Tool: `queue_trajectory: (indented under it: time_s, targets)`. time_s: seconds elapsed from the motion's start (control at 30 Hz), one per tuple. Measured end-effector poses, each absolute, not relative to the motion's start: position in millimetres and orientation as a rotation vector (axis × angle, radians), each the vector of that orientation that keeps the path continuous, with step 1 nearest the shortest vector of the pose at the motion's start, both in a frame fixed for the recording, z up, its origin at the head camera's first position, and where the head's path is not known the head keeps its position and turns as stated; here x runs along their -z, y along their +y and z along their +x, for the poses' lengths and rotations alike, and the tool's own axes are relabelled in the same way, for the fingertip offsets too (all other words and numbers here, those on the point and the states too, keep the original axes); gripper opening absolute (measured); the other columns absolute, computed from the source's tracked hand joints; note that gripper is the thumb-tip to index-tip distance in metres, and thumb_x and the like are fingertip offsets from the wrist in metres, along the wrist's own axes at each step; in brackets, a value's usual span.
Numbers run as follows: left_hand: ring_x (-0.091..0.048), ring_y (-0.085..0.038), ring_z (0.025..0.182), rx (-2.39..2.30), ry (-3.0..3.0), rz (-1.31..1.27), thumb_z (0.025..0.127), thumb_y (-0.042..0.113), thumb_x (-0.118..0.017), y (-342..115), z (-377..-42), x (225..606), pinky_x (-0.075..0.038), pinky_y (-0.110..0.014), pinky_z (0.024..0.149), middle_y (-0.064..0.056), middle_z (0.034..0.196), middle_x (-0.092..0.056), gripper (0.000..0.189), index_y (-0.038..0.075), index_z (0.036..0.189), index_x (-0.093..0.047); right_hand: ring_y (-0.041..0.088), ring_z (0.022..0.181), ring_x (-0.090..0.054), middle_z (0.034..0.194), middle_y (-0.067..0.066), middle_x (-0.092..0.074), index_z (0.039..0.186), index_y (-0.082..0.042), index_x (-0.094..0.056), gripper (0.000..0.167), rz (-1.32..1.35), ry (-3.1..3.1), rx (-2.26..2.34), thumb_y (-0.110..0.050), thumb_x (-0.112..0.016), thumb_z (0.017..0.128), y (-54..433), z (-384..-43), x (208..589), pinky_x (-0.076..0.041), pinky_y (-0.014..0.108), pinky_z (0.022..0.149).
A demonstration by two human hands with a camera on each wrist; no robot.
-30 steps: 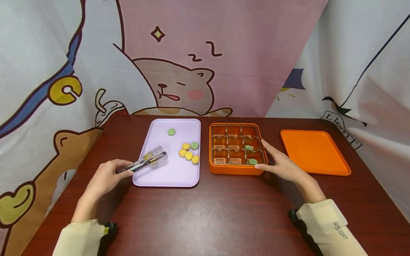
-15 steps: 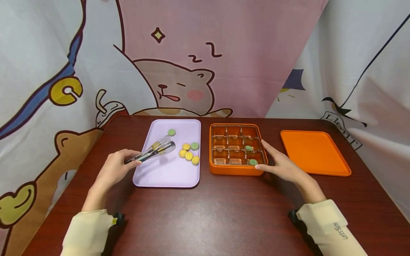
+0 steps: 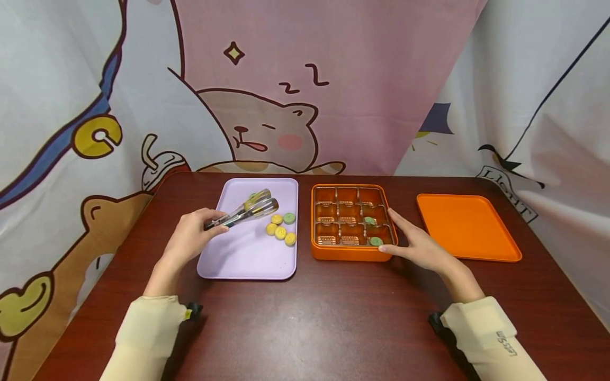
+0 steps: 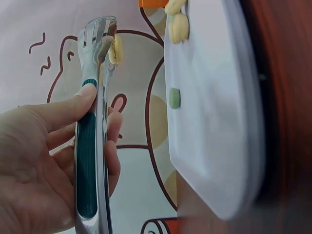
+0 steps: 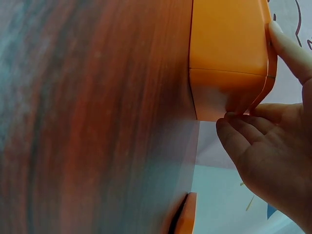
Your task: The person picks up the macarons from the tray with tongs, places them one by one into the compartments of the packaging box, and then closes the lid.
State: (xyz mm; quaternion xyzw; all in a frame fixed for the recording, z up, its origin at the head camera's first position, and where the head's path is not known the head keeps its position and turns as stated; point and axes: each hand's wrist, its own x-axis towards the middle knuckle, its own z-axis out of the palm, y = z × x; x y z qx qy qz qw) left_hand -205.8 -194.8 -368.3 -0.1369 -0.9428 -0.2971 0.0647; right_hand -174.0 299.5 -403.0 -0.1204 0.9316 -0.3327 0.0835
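My left hand (image 3: 191, 238) grips metal tongs (image 4: 87, 161) with dark green handle pads, held above the lilac tray (image 3: 248, 263). In the left wrist view a yellow macaron (image 4: 116, 51) sits at the tongs' slotted heads. Several yellow macarons (image 3: 280, 233) and a green macaron (image 3: 289, 218) lie on the tray's right side; another green one farther back is mostly covered by the tongs. My right hand (image 3: 419, 244) holds the near right corner of the orange box (image 3: 350, 254), thumb at the front rim, fingers along the right side. Two green macarons (image 3: 376, 241) sit in its right column.
A clear divider insert (image 3: 339, 217) splits the box into several compartments. Right of the box lies a flat orange lid (image 3: 469, 227). Everything stands on a dark reddish wooden table (image 3: 305, 323), with a printed cartoon curtain (image 3: 371, 95) close behind its far edge.
My left hand has carried the tongs forward and to the right over the tray, and they now overlap the back green macaron. The right hand and the box have stayed put.
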Motion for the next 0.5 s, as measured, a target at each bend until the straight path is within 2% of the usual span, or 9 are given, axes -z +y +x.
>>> queue_trajectory:
  time_s: [0.23, 0.5]
  targets:
    - [-0.061, -0.025, 0.084, 0.93, -2.852, -0.419, 0.086, 0.013, -0.077, -177, -216, 363, -0.046, -0.033, 0.071, -0.018, 0.109, -0.072, 0.03, 0.002, 0.114, -0.073, 0.048, 0.149, -0.018, 0.166, 0.022, -0.011, 0.16, -0.008, -0.008, 0.102, -0.357, 2.779, 0.989, -0.044, -0.071, 0.09, 299, -174, 404, -0.021, 0.07, 0.112]
    - [-0.06, -0.025, 0.084, 0.958, -2.828, -0.461, 0.086, 0.015, -0.077, -154, -228, 360, -0.045, -0.034, 0.073, -0.017, 0.108, -0.073, 0.03, 0.003, 0.114, -0.073, 0.049, 0.149, -0.019, 0.166, 0.023, -0.011, 0.16, -0.006, -0.008, 0.102, -0.358, 2.783, 0.992, -0.043, -0.071, 0.09, 299, -174, 404, -0.021, 0.07, 0.112]
